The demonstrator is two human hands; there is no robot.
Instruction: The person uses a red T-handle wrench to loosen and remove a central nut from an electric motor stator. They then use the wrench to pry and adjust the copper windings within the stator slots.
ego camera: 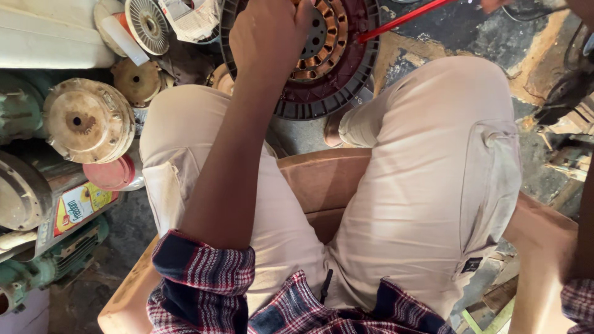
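I sit on a wooden stool (318,179), looking down past my pale trousers. A round dark red motor part with copper windings (331,59) stands on the floor between my feet. My left hand (269,34) rests on its top rim with fingers curled; what they grip is hidden. My right hand (495,5) shows only at the top edge, closed on a thin red rod (402,20) that slants down to the round part's right rim. My right forearm runs along the right edge.
At the left lie several old motors and rusty round housings (86,120), a red-lidded plastic jar (80,198), a white fan disc (147,21) and crumpled paper. Wood scraps (572,161) lie at the right on the stained concrete floor (470,34).
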